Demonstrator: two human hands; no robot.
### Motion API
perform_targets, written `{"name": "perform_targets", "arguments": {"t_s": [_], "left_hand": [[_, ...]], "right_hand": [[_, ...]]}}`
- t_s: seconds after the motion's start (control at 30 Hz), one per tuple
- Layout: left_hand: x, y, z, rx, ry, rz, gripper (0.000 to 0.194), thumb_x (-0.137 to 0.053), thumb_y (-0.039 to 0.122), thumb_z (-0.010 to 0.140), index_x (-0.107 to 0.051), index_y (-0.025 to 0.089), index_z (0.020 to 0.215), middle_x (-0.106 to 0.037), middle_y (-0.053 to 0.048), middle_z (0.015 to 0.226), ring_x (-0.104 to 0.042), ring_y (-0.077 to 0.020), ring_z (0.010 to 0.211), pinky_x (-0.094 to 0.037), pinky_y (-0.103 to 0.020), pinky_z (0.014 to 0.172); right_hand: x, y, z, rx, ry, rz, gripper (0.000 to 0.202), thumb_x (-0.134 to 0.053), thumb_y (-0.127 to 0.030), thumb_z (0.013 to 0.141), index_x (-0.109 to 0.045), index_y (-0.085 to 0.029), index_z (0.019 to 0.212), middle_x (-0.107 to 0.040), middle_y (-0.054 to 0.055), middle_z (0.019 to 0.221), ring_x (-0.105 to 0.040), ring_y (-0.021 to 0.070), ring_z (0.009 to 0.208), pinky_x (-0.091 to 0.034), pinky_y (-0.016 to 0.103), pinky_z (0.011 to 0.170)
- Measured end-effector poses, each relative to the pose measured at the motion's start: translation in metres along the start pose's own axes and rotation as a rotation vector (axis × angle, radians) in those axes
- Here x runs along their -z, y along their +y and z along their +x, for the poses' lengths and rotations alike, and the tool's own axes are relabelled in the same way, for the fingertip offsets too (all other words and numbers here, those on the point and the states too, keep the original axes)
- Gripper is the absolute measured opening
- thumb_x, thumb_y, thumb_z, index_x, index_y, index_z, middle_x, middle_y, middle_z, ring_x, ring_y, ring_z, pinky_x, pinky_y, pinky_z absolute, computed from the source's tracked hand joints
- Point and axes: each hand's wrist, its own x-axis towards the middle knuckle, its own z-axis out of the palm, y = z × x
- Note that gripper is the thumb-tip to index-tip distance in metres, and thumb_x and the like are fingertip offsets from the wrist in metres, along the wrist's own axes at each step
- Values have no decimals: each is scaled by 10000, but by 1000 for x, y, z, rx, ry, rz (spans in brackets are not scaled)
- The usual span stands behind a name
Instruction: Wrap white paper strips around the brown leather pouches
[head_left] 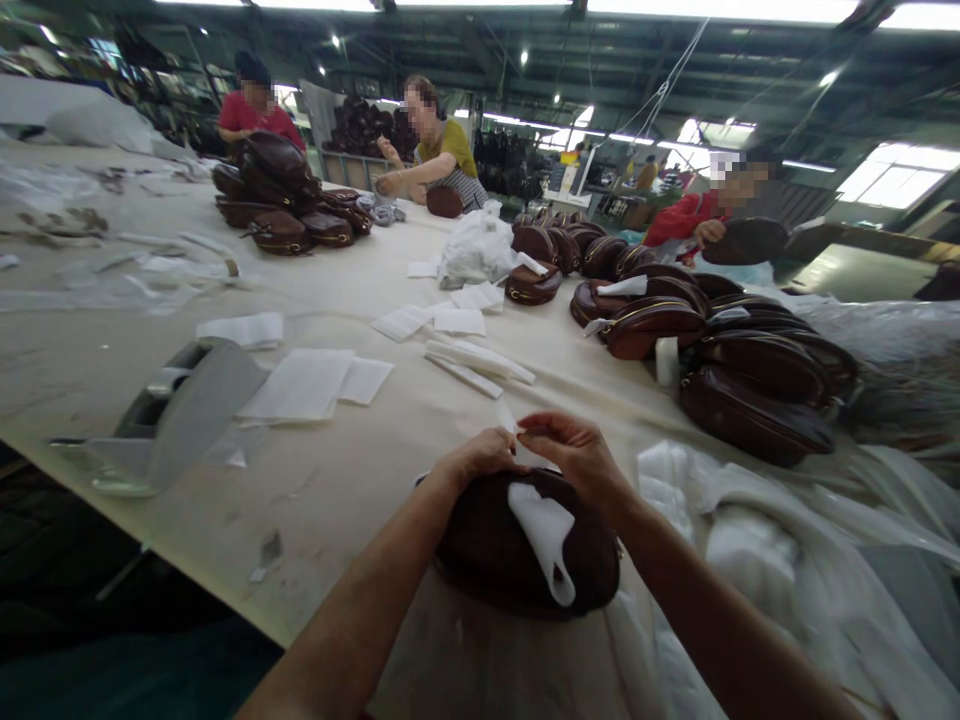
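Note:
A dark brown oval bag (pixel 487 545) lies at the near edge of the table, with a folded white strip (pixel 541 525) on top of it. At the bag's far edge, my left hand (pixel 484 455) has its fingers closed in a pinch. Close beside it on the right, my right hand (pixel 574 450) is bent over the same edge, thumb and fingertips together. A bit of thin white material shows between and beyond the fingertips; which hand grips it is unclear.
A grey tape dispenser (pixel 202 410) stands at left, near white sheets (pixel 300 385). Brown bags (pixel 652 325) are piled at right, and more bags (pixel 274 180) at back left. Clear plastic (pixel 757 530) lies at near right. Three people stand across the table.

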Motion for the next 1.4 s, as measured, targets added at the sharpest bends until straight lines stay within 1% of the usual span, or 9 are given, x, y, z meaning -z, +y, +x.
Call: {"name": "perform_targets", "arguments": {"t_s": [0.1, 0.3, 0.47, 0.57, 0.73, 1.0, 1.13, 1.23, 1.4], "left_hand": [[1, 2, -1, 10, -22, 62, 176, -646, 277, 802, -617, 109, 758, -582, 18, 694, -551, -132, 662, -458, -269, 660], [4, 11, -6, 41, -7, 162, 74, -657, 170, 768, -632, 121, 817, -568, 21, 683, -528, -114, 647, -443, -251, 663], [4, 13, -8, 39, 1, 187, 76, -645, 160, 770, -635, 125, 837, -572, 21, 696, -518, -111, 630, -435, -247, 639], [3, 12, -8, 36, 10, 191, 94, -648, 182, 755, -645, 125, 830, -585, 17, 682, -516, -109, 612, -421, -234, 617], [3, 8, -4, 16, 27, 190, 162, -677, 223, 678, -689, 151, 823, -605, 14, 668, -516, -111, 619, -369, -193, 563], [4, 5, -3, -30, 20, 192, 235, -665, 227, 681, -723, 181, 904, -630, 7, 690, -532, -124, 648, -372, -183, 593], [5, 7, -5, -26, 22, 208, 239, -678, 231, 669, -730, 190, 898, -649, 0, 729, -546, -134, 683, -378, -183, 612], [6, 9, -6, -32, 17, 212, 227, -668, 224, 676, -730, 185, 890, -666, -6, 768, -565, -144, 733, -391, -180, 640], [7, 9, -6, -18, 12, 228, 252, -649, 209, 687, -724, 169, 923, -671, -22, 778, -568, -141, 718, -395, -179, 618]], "right_hand": [[-5, 10, -31, 50, -11, -130, 206, -696, -357, 689, -689, -187, 804, -634, -5, 692, -551, 131, 642, -430, 254, 604], [-3, 17, -71, 266, -103, -448, 95, -645, -267, 782, -677, -204, 844, -643, 15, 792, -593, 151, 761, -467, 261, 715], [-5, 21, -87, 309, -147, -453, 101, -575, -246, 854, -668, -207, 864, -642, 36, 865, -614, 150, 816, -486, 250, 732], [-2, 23, -90, 353, -82, -475, 116, -558, -254, 867, -665, -212, 863, -647, 41, 857, -621, 157, 818, -498, 258, 732], [14, 27, -88, 341, 192, -531, 192, -617, -327, 817, -622, -230, 983, -634, 41, 937, -604, 179, 868, -502, 297, 782], [3, 48, -95, 268, 286, -597, 127, -525, -186, 785, -549, -204, 907, -613, 46, 857, -597, 186, 814, -498, 316, 754], [0, 42, -100, 438, 95, -678, 345, -471, -91, 757, -564, -214, 1066, -586, 79, 1116, -560, 201, 1054, -464, 327, 911], [3, 34, -102, 519, -14, -704, 521, -472, -89, 750, -461, -220, 1255, -535, 92, 1241, -490, 216, 1190, -411, 362, 1008], [4, 32, -102, 632, -66, -788, 393, -522, -136, 805, -495, -211, 1190, -578, 113, 1145, -562, 217, 1075, -483, 343, 895]]}}
